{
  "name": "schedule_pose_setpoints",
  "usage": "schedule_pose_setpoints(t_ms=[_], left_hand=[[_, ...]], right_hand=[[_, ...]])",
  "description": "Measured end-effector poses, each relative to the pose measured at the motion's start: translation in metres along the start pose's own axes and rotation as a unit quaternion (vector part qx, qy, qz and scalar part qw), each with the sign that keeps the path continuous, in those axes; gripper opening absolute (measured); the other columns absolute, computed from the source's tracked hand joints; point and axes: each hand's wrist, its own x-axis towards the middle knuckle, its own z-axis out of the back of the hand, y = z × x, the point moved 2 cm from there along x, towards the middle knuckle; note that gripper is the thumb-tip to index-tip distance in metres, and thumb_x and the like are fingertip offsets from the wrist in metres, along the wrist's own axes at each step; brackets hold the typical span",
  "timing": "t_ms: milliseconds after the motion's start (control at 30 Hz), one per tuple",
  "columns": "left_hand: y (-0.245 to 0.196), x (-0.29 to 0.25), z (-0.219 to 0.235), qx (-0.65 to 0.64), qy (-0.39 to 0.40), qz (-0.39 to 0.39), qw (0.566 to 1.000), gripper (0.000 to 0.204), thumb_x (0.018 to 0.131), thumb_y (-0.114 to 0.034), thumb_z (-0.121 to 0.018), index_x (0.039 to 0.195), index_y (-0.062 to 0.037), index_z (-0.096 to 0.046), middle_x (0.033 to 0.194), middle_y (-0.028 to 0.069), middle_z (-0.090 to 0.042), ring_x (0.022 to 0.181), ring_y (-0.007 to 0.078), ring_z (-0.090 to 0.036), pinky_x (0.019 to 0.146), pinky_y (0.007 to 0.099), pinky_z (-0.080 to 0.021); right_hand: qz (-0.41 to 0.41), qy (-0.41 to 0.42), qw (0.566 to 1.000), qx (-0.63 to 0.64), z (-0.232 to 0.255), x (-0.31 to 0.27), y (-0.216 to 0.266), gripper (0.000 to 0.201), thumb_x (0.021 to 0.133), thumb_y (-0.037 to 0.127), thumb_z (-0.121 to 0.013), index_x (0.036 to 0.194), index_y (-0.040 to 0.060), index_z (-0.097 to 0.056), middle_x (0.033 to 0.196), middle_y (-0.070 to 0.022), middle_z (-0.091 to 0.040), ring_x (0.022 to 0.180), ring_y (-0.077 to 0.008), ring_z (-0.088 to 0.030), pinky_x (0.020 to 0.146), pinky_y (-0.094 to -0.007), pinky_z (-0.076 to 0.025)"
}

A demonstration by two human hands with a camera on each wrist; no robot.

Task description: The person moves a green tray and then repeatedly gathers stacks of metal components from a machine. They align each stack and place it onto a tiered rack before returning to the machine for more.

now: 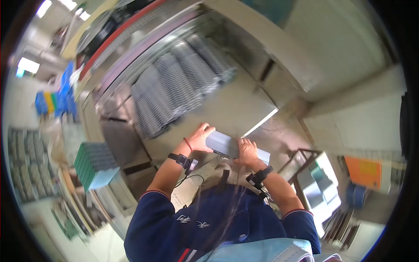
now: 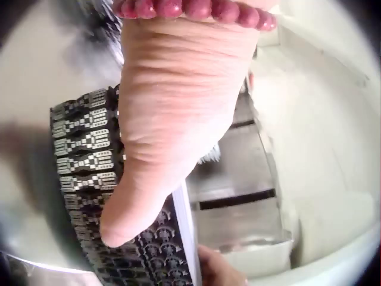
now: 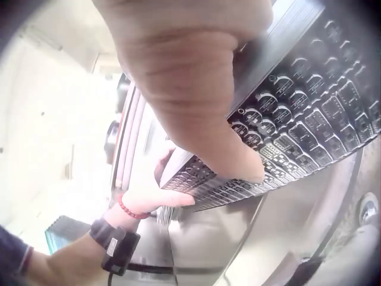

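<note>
Both hands grip a stack of thin circuit-board panels (image 1: 221, 144) in front of the body, above the near edge of a work surface. My left hand (image 1: 200, 138) holds its left end, with the thumb (image 2: 134, 208) pressed across the black printed face in the left wrist view. Toward the other end my right hand (image 1: 247, 152) grips the stack, its thumb (image 3: 220, 149) lying over the patterned panels (image 3: 309, 89) in the right wrist view. The fingers behind the stack are mostly hidden. Beyond the hands, several rows of similar grey panels (image 1: 174, 78) lie on the surface (image 1: 222, 107).
A machine with a red rail (image 1: 115, 37) runs behind the rows. Green-edged stacked trays (image 1: 94, 166) stand at left, near blue bins (image 1: 65, 98). An orange panel (image 1: 363, 171) and a rack with white sheets (image 1: 321, 187) are at right.
</note>
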Motion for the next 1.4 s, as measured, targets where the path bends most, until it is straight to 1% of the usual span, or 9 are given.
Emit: schedule_pose_setpoints(t_ms=[100, 233, 400, 567, 633, 733, 1033, 1267, 1400], left_hand=[[-0.050, 0.055, 0.011, 0.001, 0.101, -0.092, 0.991, 0.082, 0.044, -0.028, -0.084, 0.115, -0.0043, -0.048, 0.112, 0.0169, -0.045, 0.103, 0.0334, -0.047, 0.090, 0.0401, -0.043], [-0.170, 0.108, 0.035, 0.095, 0.091, -0.264, 0.956, 0.096, 0.040, -0.030, -0.085, 0.124, -0.0086, -0.045, 0.119, 0.0172, -0.043, 0.112, 0.0360, -0.042, 0.096, 0.0415, -0.039], [-0.268, 0.131, 0.035, 0.088, 0.041, -0.353, 0.931, 0.108, 0.038, -0.032, -0.086, 0.131, -0.0078, -0.039, 0.131, 0.0184, -0.037, 0.120, 0.0357, -0.037, 0.099, 0.0425, -0.035], [-0.308, 0.139, -0.021, 0.086, 0.131, -0.386, 0.909, 0.103, 0.042, -0.030, -0.085, 0.131, -0.0057, -0.039, 0.129, 0.0181, -0.039, 0.117, 0.0356, -0.041, 0.099, 0.0406, -0.036], [-0.332, 0.141, -0.057, 0.094, 0.181, -0.407, 0.890, 0.099, 0.046, -0.032, -0.084, 0.131, -0.0077, -0.040, 0.127, 0.0180, -0.042, 0.117, 0.0345, -0.043, 0.099, 0.0398, -0.036], [-0.360, 0.145, -0.120, 0.105, 0.235, -0.415, 0.872, 0.095, 0.048, -0.030, -0.084, 0.131, -0.0080, -0.040, 0.126, 0.0164, -0.044, 0.116, 0.0333, -0.044, 0.097, 0.0386, -0.039], [-0.385, 0.123, -0.153, 0.151, 0.333, -0.358, 0.859, 0.087, 0.053, -0.024, -0.082, 0.129, -0.0116, -0.042, 0.121, 0.0127, -0.048, 0.106, 0.0314, -0.053, 0.089, 0.0373, -0.046], [-0.380, 0.114, -0.168, 0.184, 0.355, -0.294, 0.868, 0.083, 0.055, -0.022, -0.081, 0.129, -0.0124, -0.043, 0.118, 0.0113, -0.051, 0.095, 0.0282, -0.058, 0.083, 0.0359, -0.049], [-0.388, 0.108, -0.176, 0.187, 0.374, -0.272, 0.867, 0.081, 0.057, -0.020, -0.081, 0.129, -0.0110, -0.043, 0.119, 0.0123, -0.051, 0.094, 0.0271, -0.058, 0.082, 0.0352, -0.049]], right_hand=[[-0.067, -0.085, 0.990, 0.086, 0.014, -0.053, -0.031, 0.086, 0.049, 0.029, -0.076, 0.124, 0.0059, -0.041, 0.114, -0.0119, -0.052, 0.111, -0.0265, -0.048, 0.092, -0.0433, -0.036], [-0.144, -0.213, 0.945, 0.203, 0.027, -0.135, -0.065, 0.085, 0.053, 0.028, -0.078, 0.123, 0.0010, -0.040, 0.114, -0.0181, -0.051, 0.112, -0.0321, -0.046, 0.093, -0.0442, -0.035], [-0.212, -0.392, 0.805, 0.391, -0.001, -0.248, -0.095, 0.088, 0.052, 0.027, -0.079, 0.125, -0.0002, -0.038, 0.115, -0.0199, -0.050, 0.111, -0.0327, -0.047, 0.095, -0.0396, -0.036], [-0.189, -0.562, 0.565, 0.573, -0.051, -0.366, -0.104, 0.092, 0.048, 0.023, -0.084, 0.125, -0.0026, -0.039, 0.114, -0.0146, -0.052, 0.107, -0.0229, -0.051, 0.093, -0.0337, -0.040], [-0.141, -0.621, 0.394, 0.662, -0.057, -0.423, -0.101, 0.087, 0.052, 0.017, -0.083, 0.124, -0.0033, -0.040, 0.113, -0.0119, -0.053, 0.105, -0.0208, -0.052, 0.093, -0.0327, -0.040], [-0.159, -0.706, 0.245, 0.645, -0.119, -0.484, -0.114, 0.076, 0.058, 0.008, -0.077, 0.124, -0.0021, -0.040, 0.109, -0.0100, -0.056, 0.101, -0.0201, -0.054, 0.092, -0.0319, -0.041], [-0.165, -0.804, -0.100, 0.562, -0.312, -0.562, -0.141, 0.040, 0.075, 0.007, -0.063, 0.113, 0.0019, -0.053, 0.101, -0.0068, -0.061, 0.091, -0.0198, -0.059, 0.083, -0.0338, -0.049], [-0.202, -0.747, -0.200, 0.602, -0.417, -0.533, -0.183, 0.036, 0.077, 0.010, -0.065, 0.110, 0.0003, -0.054, 0.103, -0.0095, -0.061, 0.093, -0.0234, -0.059, 0.086, -0.0383, -0.047], [-0.259, -0.739, -0.174, 0.597, -0.439, -0.515, -0.209, 0.043, 0.075, 0.009, -0.066, 0.114, -0.0014, -0.049, 0.101, -0.0098, -0.059, 0.089, -0.0225, -0.058, 0.080, -0.0372, -0.049]])
